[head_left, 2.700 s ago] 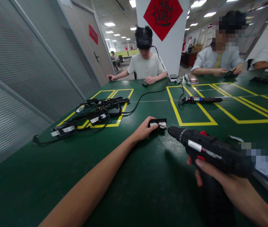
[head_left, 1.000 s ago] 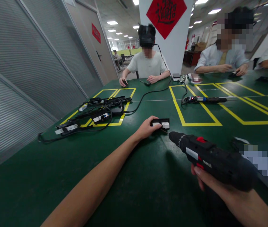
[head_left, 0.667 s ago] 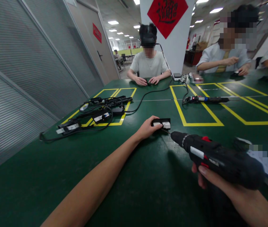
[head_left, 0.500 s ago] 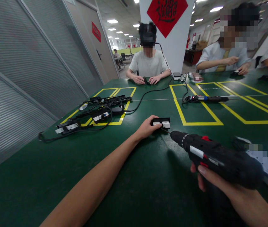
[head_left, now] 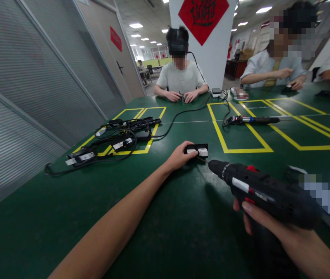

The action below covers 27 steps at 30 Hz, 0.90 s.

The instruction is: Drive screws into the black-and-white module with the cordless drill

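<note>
My left hand (head_left: pixel 181 155) is closed on the left end of a small black-and-white block-like part (head_left: pixel 202 151), thumb on its white face, on the green table. A black cordless drill (head_left: pixel 269 192) with red details fills the lower right. Wrapped round its handle is my right hand (head_left: pixel 272 223), thumb along the near side. The drill's thin bit reaches left from the chuck to the lower edge of the part, close to my left thumb. Whether the tip touches the part, I cannot tell.
Black devices with cables (head_left: pixel 124 139) lie inside yellow tape at left. A pen-like tool (head_left: pixel 252 120) with a cord lies across tape at right. A cable (head_left: pixel 179 115) crosses the table (head_left: pixel 159 217). Two people (head_left: pixel 180 75) work at the far side; another person's arm shows at right.
The view has shifted very slightly. Both my hands, the drill and the part keep the same arrangement. The hands of the person opposite have moved a little.
</note>
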Motion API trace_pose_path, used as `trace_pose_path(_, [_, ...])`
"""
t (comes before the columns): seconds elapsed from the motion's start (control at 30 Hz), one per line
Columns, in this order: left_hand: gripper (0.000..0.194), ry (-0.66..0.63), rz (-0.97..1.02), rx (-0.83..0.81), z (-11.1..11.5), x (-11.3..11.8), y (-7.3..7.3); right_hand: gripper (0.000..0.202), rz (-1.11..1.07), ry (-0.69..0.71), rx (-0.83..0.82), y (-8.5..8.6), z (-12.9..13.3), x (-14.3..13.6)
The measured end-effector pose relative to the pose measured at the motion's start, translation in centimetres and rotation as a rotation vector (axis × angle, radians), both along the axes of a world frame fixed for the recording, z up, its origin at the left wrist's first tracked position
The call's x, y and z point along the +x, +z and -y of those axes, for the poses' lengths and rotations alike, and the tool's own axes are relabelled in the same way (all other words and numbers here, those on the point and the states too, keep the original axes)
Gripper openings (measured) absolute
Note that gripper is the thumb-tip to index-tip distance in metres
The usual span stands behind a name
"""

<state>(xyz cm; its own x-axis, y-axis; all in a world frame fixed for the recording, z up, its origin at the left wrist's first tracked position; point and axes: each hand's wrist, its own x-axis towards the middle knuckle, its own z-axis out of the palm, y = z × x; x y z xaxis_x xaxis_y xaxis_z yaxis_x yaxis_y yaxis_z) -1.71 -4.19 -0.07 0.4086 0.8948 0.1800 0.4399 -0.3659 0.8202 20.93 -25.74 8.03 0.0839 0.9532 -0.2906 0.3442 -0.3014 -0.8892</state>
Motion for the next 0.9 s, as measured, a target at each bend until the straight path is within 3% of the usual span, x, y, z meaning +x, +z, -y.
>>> trace_pose_path(0.73, [0.044,-0.013,0.034,0.002,-0.08,0.05,-0.28,0.034,-0.035,-0.006,0.028,-0.45,-0.01,0.15])
trace_pose_path(0.9, [0.045,-0.006,0.025,0.002,0.0,0.06,-0.23,0.035,-0.045,0.062,0.025,-0.89,-0.27,0.65])
